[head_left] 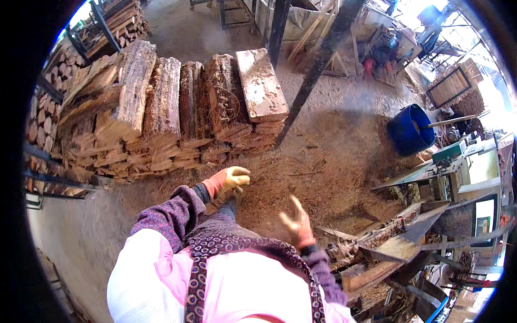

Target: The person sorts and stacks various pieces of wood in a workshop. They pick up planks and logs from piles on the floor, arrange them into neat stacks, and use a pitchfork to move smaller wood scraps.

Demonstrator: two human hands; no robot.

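My left hand (228, 180), in an orange work glove with yellowish fingers, hangs over the floor in front of me. Its fingers are loosely bent and apart, with nothing in them. Lower and to the right, my right hand (297, 222) wears a similar glove; its thumb and fingers are spread and hold nothing. Nearest to the left hand, a stack of rough sawn wood slabs (161, 107) rises just beyond it. A paler squared piece of timber (261, 81) lies on the right end of that stack.
Sawdust covers the floor (301, 167). To the right stand a blue barrel (412, 132), a machine bench (468, 167) and a heap of offcuts and boards (377, 264). A dark slanted post (318, 67) rises beside the stack's right end. More stacked wood (46, 121) fills the far left.
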